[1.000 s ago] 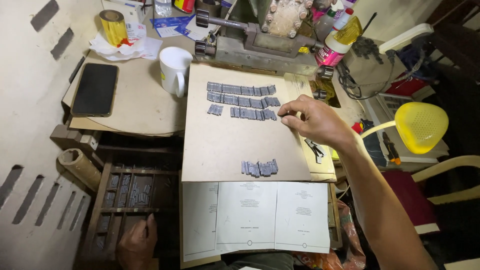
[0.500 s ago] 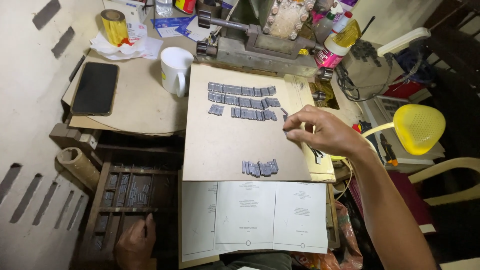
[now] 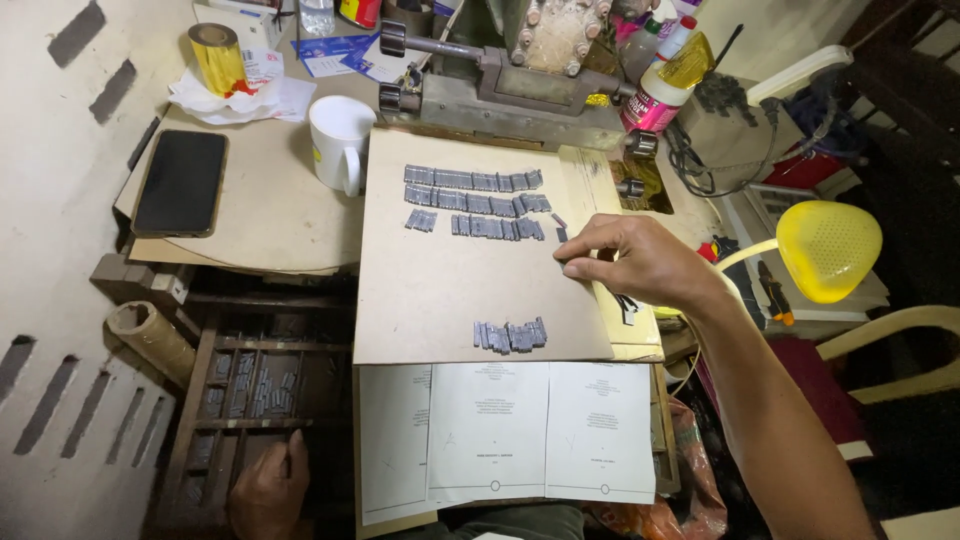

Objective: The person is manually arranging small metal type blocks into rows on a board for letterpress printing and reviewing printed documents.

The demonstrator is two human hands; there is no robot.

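Since a second ago the right hand [image 3: 640, 265] has drawn back from the end of the lowest row of type toward the right edge of the board, and it now sits just beside that row's last pieces. Its fingers [image 3: 580, 270] are curled together, thumb against fingertips, pinching something small and dark at the tips; whether it is a single piece of metal type I cannot tell.

Three rows of grey metal type [image 3: 475, 203] lie across the upper part of the tan board [image 3: 440, 300], and a short loose cluster of type [image 3: 510, 335] rests near the board's lower edge, well apart from the rows. The left hand [image 3: 268, 490] is low in the wooden type case [image 3: 215, 400] under the bench [image 3: 270, 210], fingers bent and resting on its dividers, holding nothing that I can see.

A white mug [image 3: 340, 140] stands just left of the board, a black phone [image 3: 182, 182] further left. Printed white sheets [image 3: 500, 425] lie below the board. A yellow lamp [image 3: 828, 250] stands to the right, and a grey metal press [image 3: 520, 85] sits behind the board.
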